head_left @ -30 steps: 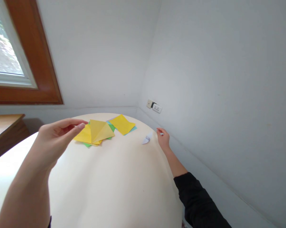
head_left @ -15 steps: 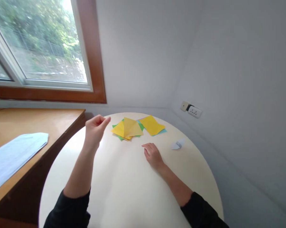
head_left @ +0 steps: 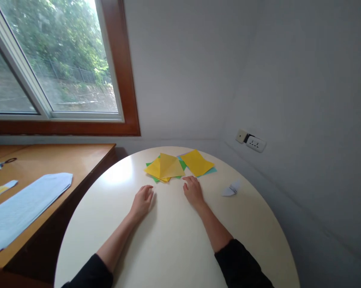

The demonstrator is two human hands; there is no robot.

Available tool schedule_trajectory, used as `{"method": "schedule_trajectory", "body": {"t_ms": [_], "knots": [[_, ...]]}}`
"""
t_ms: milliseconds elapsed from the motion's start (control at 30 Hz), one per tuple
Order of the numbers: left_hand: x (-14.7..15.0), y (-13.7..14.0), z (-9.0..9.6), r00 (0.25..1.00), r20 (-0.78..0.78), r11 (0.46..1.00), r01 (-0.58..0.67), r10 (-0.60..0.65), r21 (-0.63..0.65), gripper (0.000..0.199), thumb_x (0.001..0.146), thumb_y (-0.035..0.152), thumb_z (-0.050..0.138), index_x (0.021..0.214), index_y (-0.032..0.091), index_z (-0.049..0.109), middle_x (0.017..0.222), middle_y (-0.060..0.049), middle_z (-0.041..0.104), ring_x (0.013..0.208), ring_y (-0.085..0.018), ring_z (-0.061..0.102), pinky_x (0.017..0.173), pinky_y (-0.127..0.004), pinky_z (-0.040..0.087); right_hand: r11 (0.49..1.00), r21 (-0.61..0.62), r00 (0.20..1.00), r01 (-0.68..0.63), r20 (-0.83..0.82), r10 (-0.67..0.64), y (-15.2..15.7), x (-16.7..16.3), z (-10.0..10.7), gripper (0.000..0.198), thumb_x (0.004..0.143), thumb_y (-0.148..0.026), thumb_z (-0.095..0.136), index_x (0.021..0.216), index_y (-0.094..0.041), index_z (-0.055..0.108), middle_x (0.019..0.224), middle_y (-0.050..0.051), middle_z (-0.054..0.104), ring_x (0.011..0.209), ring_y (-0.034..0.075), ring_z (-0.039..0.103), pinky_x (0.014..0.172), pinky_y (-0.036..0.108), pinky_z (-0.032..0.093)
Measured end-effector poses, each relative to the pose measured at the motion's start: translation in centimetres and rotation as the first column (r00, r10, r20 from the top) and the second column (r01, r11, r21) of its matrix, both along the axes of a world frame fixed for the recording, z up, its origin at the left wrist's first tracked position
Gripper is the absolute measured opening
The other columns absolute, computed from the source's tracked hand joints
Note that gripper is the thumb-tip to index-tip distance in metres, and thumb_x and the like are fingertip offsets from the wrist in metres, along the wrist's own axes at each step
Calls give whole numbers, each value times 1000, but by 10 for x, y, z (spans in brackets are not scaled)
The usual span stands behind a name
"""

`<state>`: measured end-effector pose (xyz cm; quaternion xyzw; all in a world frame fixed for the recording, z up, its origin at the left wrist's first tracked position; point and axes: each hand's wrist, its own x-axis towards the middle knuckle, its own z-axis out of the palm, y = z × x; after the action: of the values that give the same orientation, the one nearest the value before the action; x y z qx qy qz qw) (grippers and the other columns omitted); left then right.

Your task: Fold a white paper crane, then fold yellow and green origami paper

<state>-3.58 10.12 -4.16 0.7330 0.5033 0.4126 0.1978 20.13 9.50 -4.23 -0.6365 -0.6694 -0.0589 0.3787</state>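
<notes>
My left hand (head_left: pixel 142 200) is low over the round white table (head_left: pixel 168 248), just in front of the left paper pile. Its fingers bend loosely, with nothing seen in them. My right hand (head_left: pixel 193 190) holds nothing either. Its fingers are loosely bent and a little apart, their tips close to the front edge of the papers. In the left pile, yellow sheets (head_left: pixel 170 167) with a raised fold lie over green paper (head_left: pixel 182 164). Beside it a yellow sheet (head_left: pixel 196 162) overlaps light blue paper (head_left: pixel 210 171). A small folded white paper (head_left: pixel 231 189) sits to the right.
At the left stands a wooden desk (head_left: pixel 90 154) bearing a long pale blue paper or cloth (head_left: pixel 33 204) and scissors (head_left: pixel 10 161). A window (head_left: pixel 78 80) is above it. The wall at the right carries a socket (head_left: pixel 256 144).
My left hand has come down from its raised position, moving right toward the papers, and its fingers have loosened. My right hand has shifted slightly nearer the papers. The view has turned a little left.
</notes>
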Motion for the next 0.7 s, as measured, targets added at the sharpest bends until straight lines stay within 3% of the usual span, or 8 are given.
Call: {"method": "schedule_trajectory", "body": {"t_ms": [200,433,600,700], "knots": [[7,12,-3,998,-64,1000,10,-9,18,32,80,29,49,108,17,56,109,-12,60,101,-26,57,92,-42,43,986,6,985,168,-40,-167,19,19,-4,32,74,-9,45,100,-16,62,98,10,61,95,22,53,82,35,40],[26,29,3,999,-47,994,-22,28,111,29,84,28,43,108,20,58,117,-12,50,108,-23,52,96,-39,41,963,28,963,267,-53,-266,46,36,-10,38,73,-11,46,109,-17,57,115,14,54,110,27,46,91,44,32],[44,50,1,996,-81,992,-23,33,126,34,80,34,54,110,22,60,121,-12,52,123,-31,37,106,-55,19,954,11,953,301,-29,-300,61,44,-14,44,73,-15,49,117,-17,50,122,17,51,116,29,42,96,50,23],[53,61,0,998,-64,994,-2,9,112,37,77,37,57,109,20,62,117,-13,56,123,-34,39,107,-58,12,944,-41,944,328,-16,-329,67,48,-15,46,74,-17,49,121,-14,48,117,19,54,112,30,46,95,51,23]]}}
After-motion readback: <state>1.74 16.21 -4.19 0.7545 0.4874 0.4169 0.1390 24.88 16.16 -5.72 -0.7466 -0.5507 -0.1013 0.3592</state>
